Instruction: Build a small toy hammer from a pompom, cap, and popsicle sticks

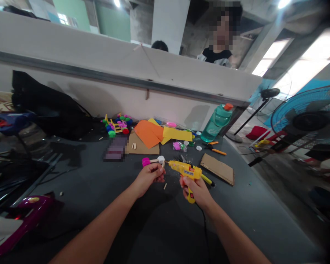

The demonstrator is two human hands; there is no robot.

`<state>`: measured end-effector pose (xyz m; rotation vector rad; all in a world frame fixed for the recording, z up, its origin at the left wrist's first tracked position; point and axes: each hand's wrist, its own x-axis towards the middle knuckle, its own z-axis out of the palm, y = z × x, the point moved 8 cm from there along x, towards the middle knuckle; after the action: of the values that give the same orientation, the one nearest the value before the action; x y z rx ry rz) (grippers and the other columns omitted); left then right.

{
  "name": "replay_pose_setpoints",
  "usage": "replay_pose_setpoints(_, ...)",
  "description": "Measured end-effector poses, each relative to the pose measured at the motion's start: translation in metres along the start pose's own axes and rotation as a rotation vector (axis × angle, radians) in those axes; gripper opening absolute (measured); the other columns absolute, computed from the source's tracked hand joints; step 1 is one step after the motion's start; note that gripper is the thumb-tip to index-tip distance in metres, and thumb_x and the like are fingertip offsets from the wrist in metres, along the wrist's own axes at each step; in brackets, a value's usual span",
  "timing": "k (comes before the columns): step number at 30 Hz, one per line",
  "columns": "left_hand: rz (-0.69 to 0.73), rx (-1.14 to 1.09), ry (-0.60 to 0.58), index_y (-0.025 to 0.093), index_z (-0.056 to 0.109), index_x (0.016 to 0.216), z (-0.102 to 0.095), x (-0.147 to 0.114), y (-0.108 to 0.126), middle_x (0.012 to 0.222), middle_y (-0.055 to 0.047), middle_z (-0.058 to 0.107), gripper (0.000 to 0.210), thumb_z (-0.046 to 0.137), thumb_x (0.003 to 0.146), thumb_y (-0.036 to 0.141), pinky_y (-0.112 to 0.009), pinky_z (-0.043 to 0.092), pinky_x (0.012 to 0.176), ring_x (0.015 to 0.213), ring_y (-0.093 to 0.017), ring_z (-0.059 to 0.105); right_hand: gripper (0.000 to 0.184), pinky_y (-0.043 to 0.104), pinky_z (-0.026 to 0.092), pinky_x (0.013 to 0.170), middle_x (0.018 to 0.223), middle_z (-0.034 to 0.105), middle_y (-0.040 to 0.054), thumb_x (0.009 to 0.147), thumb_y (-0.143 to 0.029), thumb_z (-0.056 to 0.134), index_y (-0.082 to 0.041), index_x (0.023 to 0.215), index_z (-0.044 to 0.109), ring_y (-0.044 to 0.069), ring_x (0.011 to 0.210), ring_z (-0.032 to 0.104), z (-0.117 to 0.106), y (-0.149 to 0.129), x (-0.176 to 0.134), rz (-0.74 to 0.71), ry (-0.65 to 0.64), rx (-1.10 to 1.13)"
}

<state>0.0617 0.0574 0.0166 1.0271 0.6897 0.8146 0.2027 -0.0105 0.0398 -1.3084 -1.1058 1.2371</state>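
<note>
My left hand (151,173) pinches a short wooden stick (163,164) upright between thumb and fingers. Just beyond those fingers are a pink bottle cap (145,161) and a white bottle cap (161,159), with a pale stick (154,160) between them; whether the hand also touches these I cannot tell. A yellow hot glue gun (184,169) fills my right hand (194,189), fingers wrapped round its handle. Its nozzle points left, close to the wooden stick's top. Another short stick piece (165,186) lies on the dark table between my hands.
Behind the glue gun lie a yellow-and-black cutter (207,179), a cardboard piece (217,168) and orange-handled pliers (217,151). Orange paper (148,132), colourful cap models (116,124) and a teal bottle (216,123) line the back. A cord (205,223) trails from the gun. A person stands beyond the partition.
</note>
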Motion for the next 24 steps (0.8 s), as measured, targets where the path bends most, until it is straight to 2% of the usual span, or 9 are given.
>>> replay_pose_setpoints(12, -0.002, -0.059, 0.005, 0.014, 0.058, 0.070, 0.0004, -0.0010, 0.0037, 0.059, 0.003, 0.052, 0.029, 0.068, 0.072, 0.040, -0.024, 0.050, 0.062, 0.052, -0.006, 0.047, 0.035, 0.019, 0.039, 0.035, 0.055, 0.043, -0.0045, 0.071, -0.049, 0.060, -0.016, 0.062, 0.053, 0.005, 0.040, 0.036, 0.0046, 0.0028, -0.0017, 0.009, -0.053, 0.043)
replay_pose_setpoints(24, -0.047, -0.033, -0.008, 0.012, 0.058, 0.069, 0.0034, -0.0021, 0.0005, 0.063, 0.001, 0.054, 0.031, 0.071, 0.068, 0.040, -0.022, 0.047, 0.057, 0.053, -0.007, 0.052, 0.035, 0.020, 0.041, 0.036, 0.058, 0.045, -0.0029, 0.071, -0.049, 0.062, -0.016, 0.064, 0.054, 0.005, 0.042, 0.037, 0.0029, -0.0032, -0.0002, -0.014, -0.036, 0.096)
